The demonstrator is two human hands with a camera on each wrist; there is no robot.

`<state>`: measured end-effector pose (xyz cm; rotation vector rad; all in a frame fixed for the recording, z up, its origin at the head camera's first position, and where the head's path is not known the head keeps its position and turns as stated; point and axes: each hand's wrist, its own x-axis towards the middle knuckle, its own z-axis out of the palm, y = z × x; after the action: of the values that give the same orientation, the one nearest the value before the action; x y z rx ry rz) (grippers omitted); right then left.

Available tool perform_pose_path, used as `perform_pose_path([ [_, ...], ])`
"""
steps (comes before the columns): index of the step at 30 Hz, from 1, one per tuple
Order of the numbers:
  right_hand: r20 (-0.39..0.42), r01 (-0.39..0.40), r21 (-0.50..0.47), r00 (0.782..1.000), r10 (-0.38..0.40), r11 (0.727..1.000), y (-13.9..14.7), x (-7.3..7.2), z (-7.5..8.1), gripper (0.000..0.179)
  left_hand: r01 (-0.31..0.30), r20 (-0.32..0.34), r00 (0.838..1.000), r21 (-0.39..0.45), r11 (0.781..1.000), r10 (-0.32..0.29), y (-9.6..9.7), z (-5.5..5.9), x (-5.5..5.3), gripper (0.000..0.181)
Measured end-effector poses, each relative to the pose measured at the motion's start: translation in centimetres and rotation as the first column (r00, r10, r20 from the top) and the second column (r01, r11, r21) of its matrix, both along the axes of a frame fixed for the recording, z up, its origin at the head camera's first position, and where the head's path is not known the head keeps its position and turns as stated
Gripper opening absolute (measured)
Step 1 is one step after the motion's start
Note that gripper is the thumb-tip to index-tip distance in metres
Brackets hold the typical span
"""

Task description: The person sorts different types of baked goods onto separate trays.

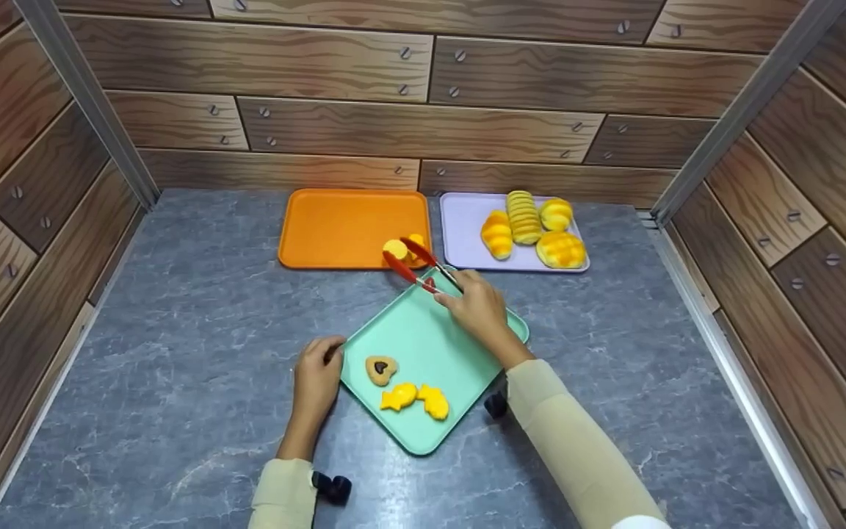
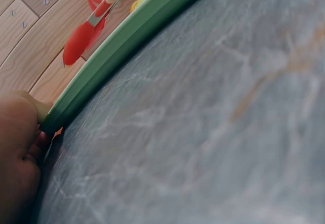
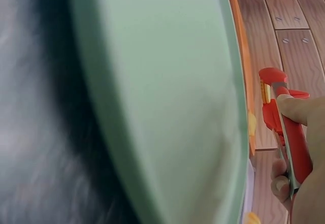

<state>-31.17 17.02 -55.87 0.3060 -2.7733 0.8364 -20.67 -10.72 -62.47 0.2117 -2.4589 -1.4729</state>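
My right hand (image 1: 478,308) grips red-tipped tongs (image 3: 296,142) above the far corner of the green tray (image 1: 430,338). Between the tong tips is a round yellow piece (image 3: 265,92), held over the near right corner of the orange tray (image 1: 335,228). Another yellow piece (image 1: 417,242) shows there, partly covered by the tongs. My left hand (image 1: 316,375) holds the green tray's left corner, with thumb and fingers at the rim (image 2: 76,92). On the green tray lie a heart-shaped cookie (image 1: 380,370) with a dark centre and two yellow fish-shaped pieces (image 1: 399,397).
At the back right, a lilac tray (image 1: 463,235) bears several toy breads (image 1: 524,218), right beside the orange tray. Wood-patterned walls (image 1: 335,66) enclose the grey marbled table (image 1: 195,353) at the back and both sides. Black wrist devices (image 1: 333,488) sit on both sleeves.
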Motion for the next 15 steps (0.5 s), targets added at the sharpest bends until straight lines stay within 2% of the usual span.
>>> perform_pose_path([
  [15,-0.009,0.042,0.010,0.999,-0.042,0.999,-1.7,-2.7,-1.5,0.057,-0.006,-0.024,1.000,0.007,1.000,0.006,0.1,-0.1,-0.1,0.022],
])
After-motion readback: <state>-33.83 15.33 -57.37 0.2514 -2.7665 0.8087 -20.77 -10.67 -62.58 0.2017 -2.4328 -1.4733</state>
